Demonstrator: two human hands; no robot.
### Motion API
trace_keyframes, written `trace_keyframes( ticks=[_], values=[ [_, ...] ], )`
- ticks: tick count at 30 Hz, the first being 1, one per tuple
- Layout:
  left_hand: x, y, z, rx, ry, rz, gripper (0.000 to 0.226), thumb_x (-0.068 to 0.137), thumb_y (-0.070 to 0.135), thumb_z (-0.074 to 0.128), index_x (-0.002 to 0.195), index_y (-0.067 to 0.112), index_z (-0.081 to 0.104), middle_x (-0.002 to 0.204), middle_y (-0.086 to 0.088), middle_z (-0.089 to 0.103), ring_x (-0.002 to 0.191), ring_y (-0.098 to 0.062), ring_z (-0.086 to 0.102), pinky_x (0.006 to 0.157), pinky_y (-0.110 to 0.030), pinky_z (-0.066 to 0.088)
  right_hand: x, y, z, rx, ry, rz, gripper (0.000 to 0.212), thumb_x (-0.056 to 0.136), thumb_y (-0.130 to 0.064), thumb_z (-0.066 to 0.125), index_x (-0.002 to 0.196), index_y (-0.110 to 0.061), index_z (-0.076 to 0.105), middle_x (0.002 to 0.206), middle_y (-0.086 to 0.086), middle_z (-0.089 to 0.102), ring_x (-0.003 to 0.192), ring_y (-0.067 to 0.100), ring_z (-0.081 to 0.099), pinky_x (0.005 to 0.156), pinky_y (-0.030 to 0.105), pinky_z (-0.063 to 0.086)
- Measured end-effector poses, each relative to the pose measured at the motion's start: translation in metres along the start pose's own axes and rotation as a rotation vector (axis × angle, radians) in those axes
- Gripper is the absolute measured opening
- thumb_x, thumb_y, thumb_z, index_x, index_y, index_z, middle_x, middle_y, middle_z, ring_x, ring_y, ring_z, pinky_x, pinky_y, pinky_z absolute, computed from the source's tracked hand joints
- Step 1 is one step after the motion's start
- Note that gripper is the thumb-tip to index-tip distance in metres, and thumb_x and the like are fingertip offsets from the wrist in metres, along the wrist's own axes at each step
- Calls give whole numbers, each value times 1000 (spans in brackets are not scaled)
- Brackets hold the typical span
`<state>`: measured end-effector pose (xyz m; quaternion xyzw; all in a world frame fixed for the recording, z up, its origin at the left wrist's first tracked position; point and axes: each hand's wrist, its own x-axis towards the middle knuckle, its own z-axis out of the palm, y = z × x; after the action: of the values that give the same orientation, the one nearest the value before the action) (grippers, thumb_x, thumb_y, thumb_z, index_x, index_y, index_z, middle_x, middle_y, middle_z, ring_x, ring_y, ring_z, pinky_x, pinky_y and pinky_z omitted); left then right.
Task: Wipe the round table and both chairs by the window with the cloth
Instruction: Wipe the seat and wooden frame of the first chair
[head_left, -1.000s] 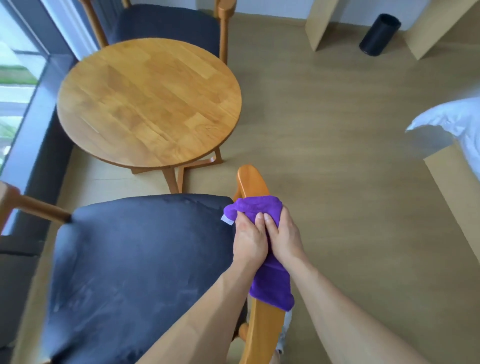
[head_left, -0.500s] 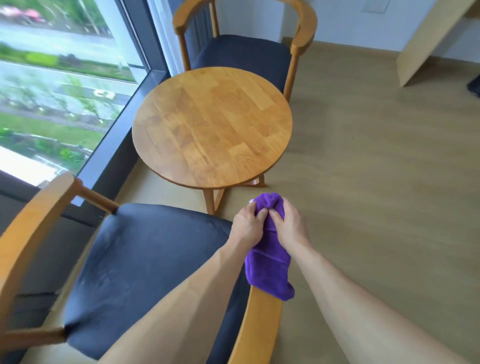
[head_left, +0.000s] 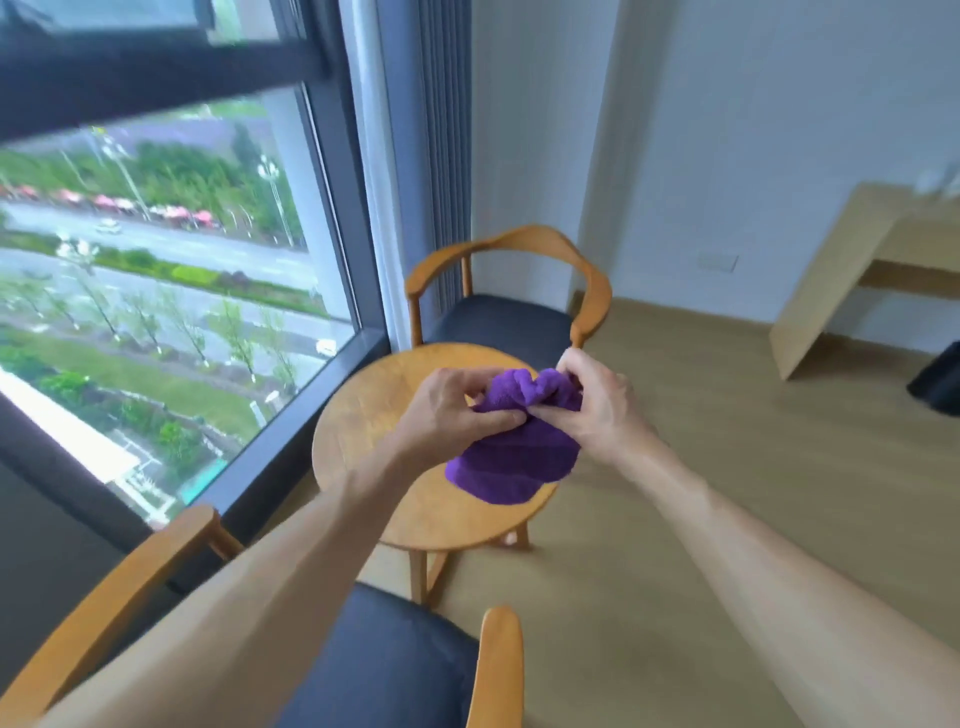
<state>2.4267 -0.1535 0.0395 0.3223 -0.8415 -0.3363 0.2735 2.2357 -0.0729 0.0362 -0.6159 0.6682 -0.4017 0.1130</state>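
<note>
**Both hands on the purple cloth, held up over the round table**

You hold the cloth (head_left: 511, 452) in the air with both hands, in front of you and above the round table (head_left: 374, 415). Your left hand (head_left: 457, 410) grips the left side of the bunched upper edge: the thumb lies along the front of the fabric and the fingers curl round behind it. Your right hand (head_left: 592, 400) pinches the right side of the same edge, fingers bent over the top fold and thumb pressed in from below. The two thumbs nearly meet at the middle of the cloth. The rest of the cloth hangs down below your hands in a loose rounded flap, and from this angle it overlaps the table's right side; whether it touches the wood you cannot tell.

The table stands beside the window (head_left: 156, 291), its wooden top bare where it shows around your hands. The far chair (head_left: 511, 322) sits just behind the table, against the curtain (head_left: 441, 156), with a curved wooden back and a dark seat. The near chair (head_left: 395, 670) is right under your forearms, its dark seat at the bottom of the view, one wooden arm at lower left and the other rising at bottom centre.

To the right, a light wooden desk (head_left: 852, 270) stands against the wall, and a dark bin (head_left: 937, 379) sits on the floor at the right edge.
</note>
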Motion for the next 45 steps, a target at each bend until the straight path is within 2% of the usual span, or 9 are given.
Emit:
trace_keyframes(
  ticks=[3, 9, 13, 17, 21, 26, 31, 36, 45],
  values=[
    [12, 55, -48, 93, 87, 34, 42, 70, 36, 87, 63, 20, 49, 57, 12, 43, 52, -5, 38, 50, -20, 31, 23, -54, -50, -34, 49, -106, 47, 66, -36, 85, 84, -23, 44, 68, -12, 51, 64, 5, 48, 59, 24, 37],
    [-5, 149, -116, 131, 72, 213, 50, 68, 42, 89, 103, 26, 58, 86, 10, 64, 75, -3, 58, 72, -20, 47, 7, -153, -144, -239, 51, -288, 24, 73, -45, 78, 76, -29, 61, 66, -12, 57, 65, 7, 52, 60, 24, 35],
    [-33, 199, -145, 315, 17, 312, 28, 73, 54, 81, 67, 36, 59, 62, 10, 58, 57, -1, 54, 52, -12, 37, -31, -193, -191, -356, 95, -268, 39, 67, -57, 78, 68, -20, 64, 68, -3, 56, 67, 16, 54, 60, 30, 39],
    [-54, 226, -143, 311, 48, 395, 39, 71, 52, 81, 67, 28, 51, 63, 7, 54, 57, -2, 49, 52, -15, 38, -71, -205, -228, -207, -45, -128, 44, 57, -60, 81, 73, -20, 72, 66, -5, 70, 63, 11, 65, 60, 29, 50],
    [-67, 246, -128, 288, 13, 379, 38, 71, 47, 82, 79, 23, 53, 75, 3, 61, 63, -6, 52, 60, -25, 46, -96, -197, -261, -163, -141, -67, 43, 62, -51, 84, 78, -15, 70, 67, 3, 67, 63, 8, 59, 64, 29, 46],
    [-63, 281, -112, 145, -147, 348, 35, 76, 58, 74, 98, 33, 60, 87, 7, 69, 80, -13, 67, 70, -31, 59, -102, -174, -296, -290, -70, -117, 35, 65, -56, 80, 72, -27, 61, 66, -9, 66, 61, 6, 59, 58, 17, 43],
    [-25, 321, -82, 596, 1, 452, 23, 90, 47, 63, 98, 25, 62, 84, 6, 62, 82, -20, 59, 71, -34, 50, -93, -146, -347, -516, -32, -142, 51, 63, -61, 77, 67, -21, 45, 59, -5, 56, 55, 8, 48, 55, 29, 38],
    [18, 357, -31, 876, 150, 494, 24, 94, 48, 58, 101, 27, 49, 86, 0, 61, 80, -29, 61, 68, -41, 53, -86, -113, -408, -677, -132, -94, 34, 71, -53, 76, 70, -24, 60, 67, -7, 63, 66, 8, 59, 60, 29, 46],
    [110, 379, 40, 715, 92, 393, 28, 91, 55, 59, 93, 27, 53, 85, 4, 62, 87, -26, 58, 70, -39, 50, -57, -23, -469, -284, -170, 146, 22, 86, -38, 69, 90, -17, 72, 84, 2, 76, 80, 20, 73, 81, 39, 57]
  ],
)
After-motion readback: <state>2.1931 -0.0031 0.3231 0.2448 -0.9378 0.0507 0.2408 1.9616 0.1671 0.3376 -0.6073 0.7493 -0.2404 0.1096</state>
